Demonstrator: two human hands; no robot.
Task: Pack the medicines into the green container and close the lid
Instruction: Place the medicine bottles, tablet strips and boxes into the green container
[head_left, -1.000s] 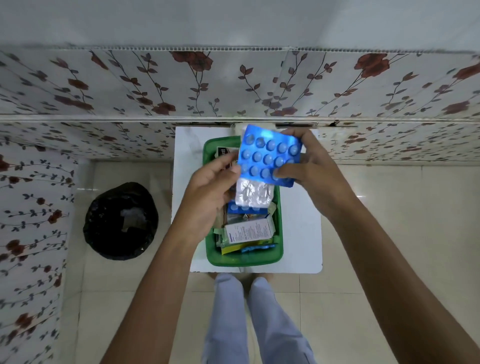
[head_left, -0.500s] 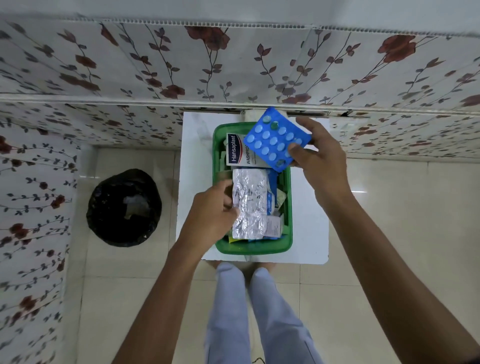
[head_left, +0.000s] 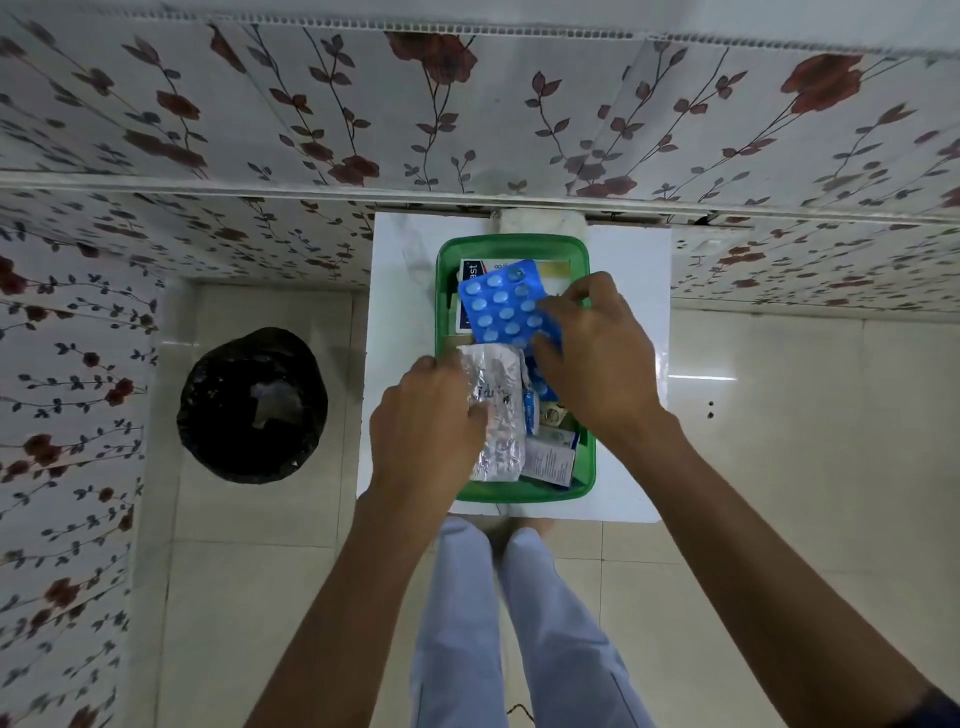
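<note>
The green container (head_left: 514, 244) stands open on a small white table (head_left: 400, 332), filled with medicine boxes and strips. My right hand (head_left: 597, 358) holds a blue blister pack (head_left: 501, 304) flat and low inside the container's far half, over a white plaster box (head_left: 470, 273). My left hand (head_left: 426, 426) grips the left edge of a silver foil strip (head_left: 498, 415) lying lengthwise in the near half. A white leaflet box (head_left: 550, 460) lies at the near right corner. No lid is visible.
A black bin (head_left: 252, 405) stands on the tiled floor left of the table. A floral-patterned wall (head_left: 467, 104) rises right behind the table. My legs (head_left: 519, 623) in pale trousers are below the table's near edge.
My right hand has lowered the blue blister pack from above the rim down into the container. My left hand has laid the silver strip flat in the near half and still grips it.
</note>
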